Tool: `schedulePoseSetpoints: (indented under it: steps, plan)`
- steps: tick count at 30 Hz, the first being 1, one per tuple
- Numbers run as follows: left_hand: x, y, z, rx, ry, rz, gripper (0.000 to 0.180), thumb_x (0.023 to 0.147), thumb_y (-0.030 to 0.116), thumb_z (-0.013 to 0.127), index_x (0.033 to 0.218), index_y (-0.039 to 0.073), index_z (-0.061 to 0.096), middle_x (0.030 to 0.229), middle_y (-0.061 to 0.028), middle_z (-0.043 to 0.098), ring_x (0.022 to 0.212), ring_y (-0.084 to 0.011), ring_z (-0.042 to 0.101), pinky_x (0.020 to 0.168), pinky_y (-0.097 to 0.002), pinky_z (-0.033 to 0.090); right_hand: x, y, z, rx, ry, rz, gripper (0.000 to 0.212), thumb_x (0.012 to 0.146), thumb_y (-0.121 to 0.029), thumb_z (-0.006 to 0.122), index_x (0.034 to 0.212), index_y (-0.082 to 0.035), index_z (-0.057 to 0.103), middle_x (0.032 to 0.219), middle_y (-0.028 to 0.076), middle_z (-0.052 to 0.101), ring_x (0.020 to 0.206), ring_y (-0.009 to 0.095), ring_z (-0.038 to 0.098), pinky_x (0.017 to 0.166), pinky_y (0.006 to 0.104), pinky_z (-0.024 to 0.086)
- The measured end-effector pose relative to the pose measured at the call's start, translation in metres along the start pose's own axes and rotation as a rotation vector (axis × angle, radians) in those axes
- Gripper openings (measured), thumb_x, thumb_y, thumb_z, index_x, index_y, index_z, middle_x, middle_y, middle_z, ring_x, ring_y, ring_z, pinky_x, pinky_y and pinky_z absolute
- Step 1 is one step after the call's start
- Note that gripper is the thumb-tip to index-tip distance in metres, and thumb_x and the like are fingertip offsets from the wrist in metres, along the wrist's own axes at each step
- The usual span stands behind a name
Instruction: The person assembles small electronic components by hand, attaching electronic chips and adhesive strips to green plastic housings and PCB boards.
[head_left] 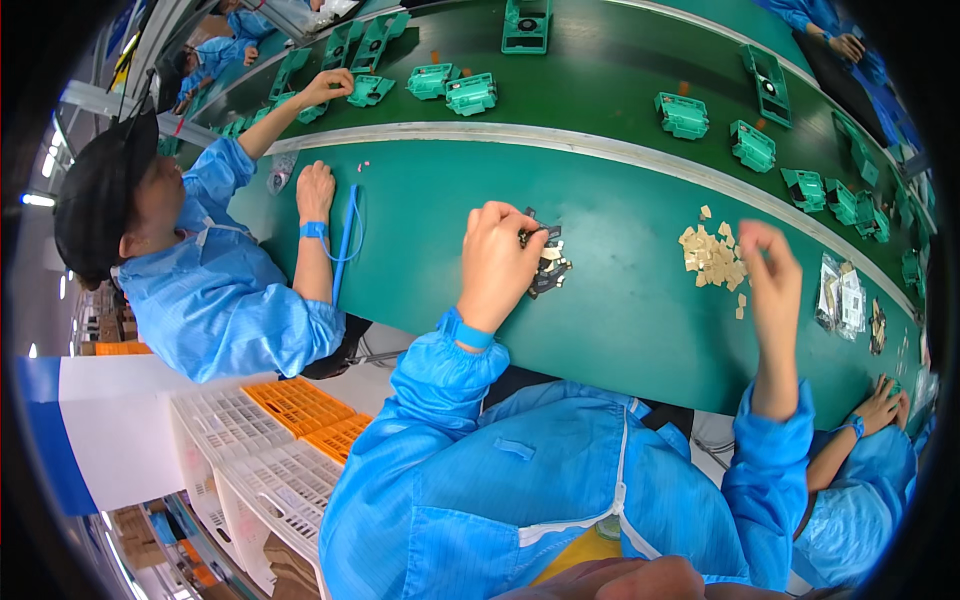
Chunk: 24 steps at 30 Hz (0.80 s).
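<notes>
My left hand (494,262) is over a small heap of black and metallic parts (550,272) on the green table. Its thumb and fingers are curled together around a small black part (525,236) at the heap's edge. The fingers partly cover that part, so its exact kind does not show. To the right lies a loose pile of small tan pieces (712,258). My right hand (774,285) is raised just beside this pile, smeared by motion. Whether its fingers hold anything cannot be made out. A blue band circles my left wrist.
Beyond the table's pale edge (560,143) runs a green conveyor (610,85) with several teal plastic housings (471,94). A co-worker (215,290) sits at left, near a blue stick (347,235). Clear bags (841,298) and another person's hands (882,408) are at right.
</notes>
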<state>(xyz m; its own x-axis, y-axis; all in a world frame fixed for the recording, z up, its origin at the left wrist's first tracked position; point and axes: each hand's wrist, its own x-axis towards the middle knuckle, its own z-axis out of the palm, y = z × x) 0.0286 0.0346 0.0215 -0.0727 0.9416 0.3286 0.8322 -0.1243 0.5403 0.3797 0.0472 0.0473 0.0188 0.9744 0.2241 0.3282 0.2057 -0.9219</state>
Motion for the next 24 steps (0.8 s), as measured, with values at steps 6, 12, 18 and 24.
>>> schedulePoseSetpoints:
  steps: [6,12,18,24]
  plan:
    - [0.006,-0.002,0.006,-0.075,-0.111,0.007,0.013,0.084,0.014,0.078,0.087,0.002,0.075,0.104,-0.0118,0.066,0.101,-0.0312,0.059,0.088,-0.0397,0.049,-0.089,-0.023,0.013,0.115,0.004,0.214,0.011,0.1,-0.007,0.063,0.102,0.003,0.068,0.106,0.007,0.069,0.094,0.011,0.061,0.086,0.0256,0.048]
    - [0.01,0.021,-0.014,-0.169,-0.017,-0.036,0.012,0.092,0.013,0.072,0.095,0.0,0.072,0.097,-0.0126,0.072,0.091,-0.0267,0.068,0.085,-0.0382,0.052,-0.107,-0.031,0.018,0.256,0.004,0.259,0.01,0.099,-0.004,0.065,0.103,0.004,0.068,0.102,0.007,0.07,0.092,0.011,0.062,0.085,0.0249,0.049]
    - [-0.007,0.099,-0.006,-0.348,-0.155,0.529,0.011,0.084,0.001,0.077,0.095,0.003,0.073,0.09,-0.0115,0.073,0.077,-0.0268,0.069,0.07,-0.0361,0.055,-0.083,-0.037,0.025,0.645,-0.274,0.52,0.02,0.103,-0.018,0.064,0.109,0.0,0.068,0.096,0.006,0.069,0.082,0.012,0.065,0.073,0.0249,0.053]
    - [0.003,0.137,0.03,-0.594,-0.319,0.555,0.012,0.086,0.001,0.076,0.098,0.003,0.073,0.096,-0.0121,0.073,0.086,-0.0265,0.07,0.075,-0.0344,0.056,-0.045,-0.026,-0.005,0.867,-0.376,0.598,0.013,0.098,-0.014,0.067,0.103,-0.002,0.066,0.092,0.005,0.067,0.078,0.012,0.066,0.069,0.0249,0.053]
